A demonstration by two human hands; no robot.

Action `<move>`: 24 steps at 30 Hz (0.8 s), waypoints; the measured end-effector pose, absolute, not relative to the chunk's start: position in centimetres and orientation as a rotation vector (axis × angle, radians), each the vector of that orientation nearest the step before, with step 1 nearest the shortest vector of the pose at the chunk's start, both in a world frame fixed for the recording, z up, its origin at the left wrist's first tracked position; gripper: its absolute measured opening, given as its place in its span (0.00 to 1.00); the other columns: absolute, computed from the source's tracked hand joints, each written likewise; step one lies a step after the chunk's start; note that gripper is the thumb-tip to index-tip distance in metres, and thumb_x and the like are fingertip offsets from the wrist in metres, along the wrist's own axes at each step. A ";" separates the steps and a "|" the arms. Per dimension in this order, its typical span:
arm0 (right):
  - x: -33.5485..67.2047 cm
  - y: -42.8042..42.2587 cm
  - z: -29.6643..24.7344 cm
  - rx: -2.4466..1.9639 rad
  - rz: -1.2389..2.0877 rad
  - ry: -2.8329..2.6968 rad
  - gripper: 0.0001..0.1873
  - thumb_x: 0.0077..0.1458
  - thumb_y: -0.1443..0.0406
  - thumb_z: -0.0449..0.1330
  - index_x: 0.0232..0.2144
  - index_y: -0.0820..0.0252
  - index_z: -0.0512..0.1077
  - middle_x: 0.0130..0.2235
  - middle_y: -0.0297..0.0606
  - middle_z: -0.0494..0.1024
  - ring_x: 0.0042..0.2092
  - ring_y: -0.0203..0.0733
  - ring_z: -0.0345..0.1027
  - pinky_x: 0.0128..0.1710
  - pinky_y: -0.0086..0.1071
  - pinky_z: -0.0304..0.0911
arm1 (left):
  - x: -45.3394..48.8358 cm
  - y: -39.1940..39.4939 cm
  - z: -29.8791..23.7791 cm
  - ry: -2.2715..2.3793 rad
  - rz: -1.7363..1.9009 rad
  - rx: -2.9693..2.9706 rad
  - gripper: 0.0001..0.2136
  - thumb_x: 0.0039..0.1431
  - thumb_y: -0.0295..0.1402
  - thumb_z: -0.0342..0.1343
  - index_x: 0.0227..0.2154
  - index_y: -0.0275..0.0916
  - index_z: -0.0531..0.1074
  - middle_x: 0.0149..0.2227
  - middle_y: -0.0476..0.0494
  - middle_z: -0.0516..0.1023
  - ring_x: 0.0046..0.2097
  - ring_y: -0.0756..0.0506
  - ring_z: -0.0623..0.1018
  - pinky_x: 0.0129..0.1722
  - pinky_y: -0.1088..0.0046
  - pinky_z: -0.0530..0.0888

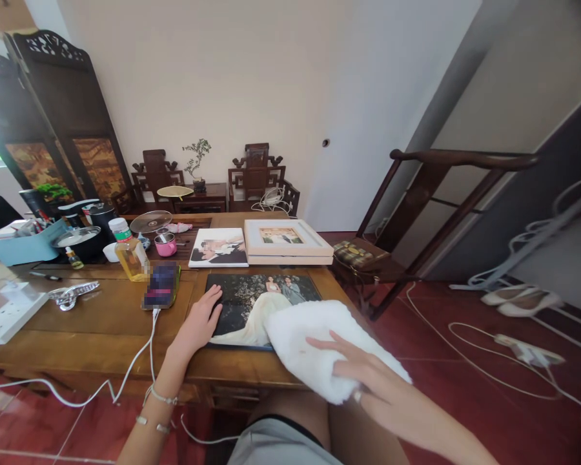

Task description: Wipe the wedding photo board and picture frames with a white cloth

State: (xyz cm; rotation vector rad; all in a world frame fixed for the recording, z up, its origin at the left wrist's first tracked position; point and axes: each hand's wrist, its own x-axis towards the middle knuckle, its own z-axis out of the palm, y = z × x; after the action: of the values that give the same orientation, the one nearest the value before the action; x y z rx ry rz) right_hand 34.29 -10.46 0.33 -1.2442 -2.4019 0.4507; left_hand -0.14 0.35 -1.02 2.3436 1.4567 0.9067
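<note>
Head view. A dark picture (242, 300) of two people in formal dress is laid flat near the right end of the tabletop (106, 323), along its near edge. The left hand (204, 318) is placed open and palm down on the left border of the picture, with the fingers pointed toward the far edge of the tabletop. A white cloth (290, 342) is laid over the near right corner of the picture and is extended beyond the near edge of the tabletop. The right hand (356, 365) is rested on the cloth with some fingers extended; whether the cloth is gripped cannot be told.

Behind the picture, toward the far right corner of the tabletop, a smaller picture (219, 247) is positioned beside a stack of frames (319, 248). To the left of the picture, a phone (161, 286) is connected to a white cable (153, 342); a bottle (132, 252) is stood just beyond it, and a pink cup (165, 244) is set farther back. A power strip (14, 316) is located toward the left end, near the near edge.
</note>
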 end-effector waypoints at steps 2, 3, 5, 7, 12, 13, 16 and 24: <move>34.1 -8.1 0.7 -1.304 0.486 -2.401 0.26 0.38 0.75 0.48 0.37 0.51 0.75 0.60 0.30 0.64 0.64 0.50 0.46 0.59 0.51 0.53 | -0.2 0.3 -1.0 1.461 0.886 2.346 0.18 0.64 0.33 0.43 0.53 0.34 0.66 0.60 0.36 0.64 0.63 0.44 0.62 0.62 0.60 0.60; 33.9 -6.5 0.8 -1.323 0.482 -2.389 0.26 0.38 0.74 0.48 0.37 0.52 0.75 0.59 0.33 0.66 0.64 0.51 0.48 0.59 0.50 0.53 | -0.2 0.3 -1.0 1.463 0.876 2.346 0.18 0.64 0.32 0.44 0.54 0.34 0.66 0.61 0.36 0.64 0.63 0.44 0.62 0.62 0.60 0.60; 33.3 -3.2 1.2 -1.355 0.421 -2.348 0.26 0.38 0.74 0.47 0.38 0.55 0.75 0.55 0.37 0.71 0.62 0.53 0.53 0.58 0.50 0.55 | -0.2 0.3 -1.1 1.464 0.865 2.347 0.18 0.64 0.32 0.44 0.54 0.35 0.65 0.61 0.37 0.63 0.63 0.44 0.62 0.62 0.60 0.60; 32.7 0.1 1.4 -1.371 0.336 -2.308 0.26 0.39 0.73 0.47 0.39 0.57 0.75 0.47 0.39 0.77 0.58 0.53 0.60 0.57 0.50 0.55 | -0.3 0.3 -1.1 1.462 0.868 2.347 0.17 0.64 0.32 0.44 0.54 0.35 0.65 0.61 0.37 0.63 0.63 0.44 0.62 0.62 0.60 0.60; 31.3 4.0 1.2 -1.334 0.236 -2.278 0.25 0.39 0.75 0.47 0.38 0.57 0.74 0.42 0.38 0.79 0.51 0.49 0.68 0.61 0.51 0.45 | -0.3 0.4 -1.4 1.463 0.904 2.339 0.17 0.64 0.32 0.44 0.53 0.36 0.66 0.61 0.37 0.64 0.63 0.44 0.62 0.62 0.59 0.61; 31.1 3.6 1.1 -1.327 0.224 -2.273 0.25 0.39 0.75 0.47 0.39 0.57 0.73 0.44 0.39 0.78 0.53 0.49 0.66 0.61 0.52 0.44 | -0.3 0.4 -1.4 1.461 0.913 2.339 0.17 0.64 0.32 0.44 0.53 0.37 0.66 0.60 0.37 0.64 0.63 0.44 0.63 0.62 0.59 0.61; 31.0 0.5 0.7 -1.294 0.205 -2.296 0.23 0.38 0.75 0.47 0.37 0.58 0.72 0.54 0.43 0.72 0.60 0.49 0.57 0.62 0.54 0.42 | -0.2 0.4 -1.4 1.457 0.932 2.340 0.17 0.64 0.32 0.44 0.53 0.37 0.66 0.60 0.37 0.65 0.62 0.44 0.63 0.62 0.58 0.61; 33.7 -10.9 1.1 -1.144 0.382 -2.440 0.25 0.37 0.74 0.48 0.37 0.51 0.73 0.61 0.35 0.62 0.63 0.48 0.51 0.63 0.53 0.44 | 0.0 0.3 -1.3 1.450 0.963 2.317 0.16 0.63 0.32 0.44 0.52 0.37 0.66 0.60 0.38 0.66 0.63 0.43 0.63 0.62 0.57 0.61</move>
State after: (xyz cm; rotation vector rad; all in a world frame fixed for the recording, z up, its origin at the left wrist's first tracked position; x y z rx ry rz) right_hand 33.66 -10.91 1.12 -1.1443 -2.4398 0.3815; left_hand 0.03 0.25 -1.30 2.3172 1.4503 0.9633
